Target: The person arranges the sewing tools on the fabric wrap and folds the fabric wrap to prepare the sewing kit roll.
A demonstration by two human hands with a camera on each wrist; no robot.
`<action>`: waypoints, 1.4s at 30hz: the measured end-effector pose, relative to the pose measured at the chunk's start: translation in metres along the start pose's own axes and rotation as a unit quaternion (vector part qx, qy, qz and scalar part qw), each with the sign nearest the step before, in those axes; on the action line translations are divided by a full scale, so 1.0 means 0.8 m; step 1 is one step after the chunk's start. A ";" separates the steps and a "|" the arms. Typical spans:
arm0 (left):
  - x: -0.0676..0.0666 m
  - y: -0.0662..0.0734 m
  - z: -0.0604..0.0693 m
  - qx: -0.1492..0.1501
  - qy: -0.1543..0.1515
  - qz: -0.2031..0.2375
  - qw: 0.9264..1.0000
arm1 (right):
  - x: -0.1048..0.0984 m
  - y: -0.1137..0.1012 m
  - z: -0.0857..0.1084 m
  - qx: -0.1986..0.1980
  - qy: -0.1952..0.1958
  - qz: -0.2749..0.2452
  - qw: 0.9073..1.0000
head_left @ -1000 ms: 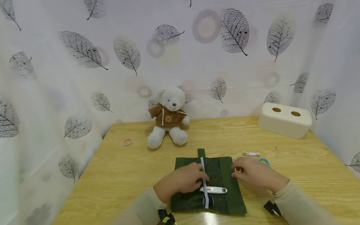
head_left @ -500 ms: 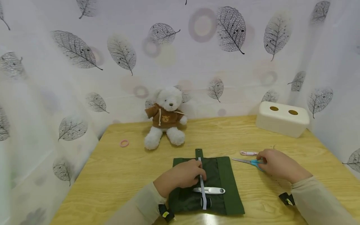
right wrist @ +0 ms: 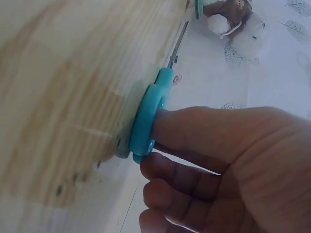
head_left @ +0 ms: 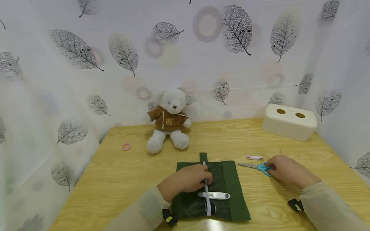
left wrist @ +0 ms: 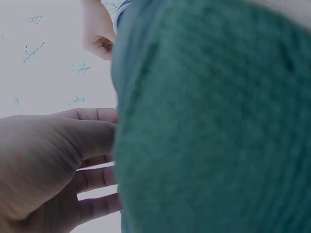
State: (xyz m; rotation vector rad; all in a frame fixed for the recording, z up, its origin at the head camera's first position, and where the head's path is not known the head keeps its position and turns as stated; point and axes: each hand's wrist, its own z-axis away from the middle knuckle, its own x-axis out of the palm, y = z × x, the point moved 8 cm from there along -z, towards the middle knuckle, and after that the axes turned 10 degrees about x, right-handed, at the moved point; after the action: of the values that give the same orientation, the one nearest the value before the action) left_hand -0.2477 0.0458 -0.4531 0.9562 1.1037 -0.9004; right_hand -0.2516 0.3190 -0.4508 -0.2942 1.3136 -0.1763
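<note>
A dark green fabric roll-up pouch [head_left: 214, 175] lies unfolded on the table, a white elastic strap [head_left: 207, 199] running down its middle. Under that strap sit a white-handled utility knife or similar tool [head_left: 219, 195] and a dark thread spool [head_left: 213, 208]. My left hand [head_left: 188, 178] pinches the strap above the knife; in the left wrist view green fabric [left wrist: 209, 121] hides its fingertips. To the pouch's right, my right hand [head_left: 286, 170] pinches the handle of blue scissors [head_left: 262, 167], their blades pointing left toward the pouch. Thumb and forefinger meet the handle [right wrist: 146, 116] in the right wrist view.
A folded pink-and-white cord or tape bundle [head_left: 254, 157] lies just behind the scissors. Farther back sit a white teddy bear [head_left: 170, 120] in a brown hoodie, a pink ring [head_left: 126, 147] and a cream box [head_left: 289, 123] with two holes. Leaf-patterned curtain [head_left: 185, 64] borders the table.
My right hand has moved right from the pouch's edge to the scissors' handle and taken hold of it, uncovering the blades. The left hand stays at the strap.
</note>
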 end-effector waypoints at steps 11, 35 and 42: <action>-0.002 -0.001 0.007 0.005 0.009 0.013 1.000 | -0.010 -0.009 0.011 0.001 0.015 0.011 1.000; -0.001 -0.003 0.008 0.014 0.040 0.044 0.998 | 0.016 -0.128 0.026 -0.172 -0.001 -0.022 0.985; -0.003 0.000 0.010 0.009 0.034 0.052 0.998 | 0.030 -0.154 0.019 -0.188 0.000 -0.003 0.982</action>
State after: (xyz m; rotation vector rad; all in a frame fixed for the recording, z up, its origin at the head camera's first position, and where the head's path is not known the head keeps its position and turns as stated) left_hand -0.2458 0.0389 -0.4494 1.0555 1.0951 -0.7991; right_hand -0.2266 0.1969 -0.4312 -0.6187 1.3414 0.0698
